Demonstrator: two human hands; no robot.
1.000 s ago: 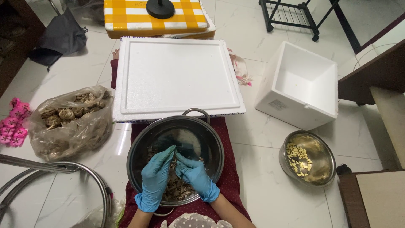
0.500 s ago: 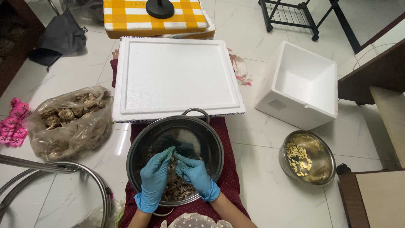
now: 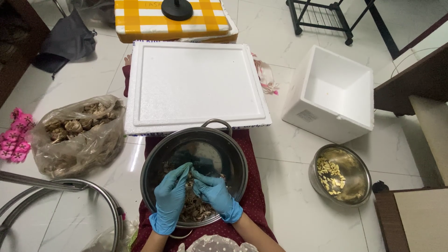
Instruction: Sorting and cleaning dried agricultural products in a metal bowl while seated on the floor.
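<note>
Closely, a small brown piece is worked between both gloved hands over the steel pan.

Left hand and right hand are pinched shut on the piece, above the husk heap in the pan; peeling is best kept low there, the bowl of pale kernels lying at three o'clock, the bag at ten.

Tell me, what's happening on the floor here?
A person in blue gloves works over a big steel pan on their lap. The left hand and right hand meet over brown papery scraps, pinching a small piece between the fingertips. A plastic bag of brown bulbs lies to the left, a steel bowl of pale pieces to the right.
</note>
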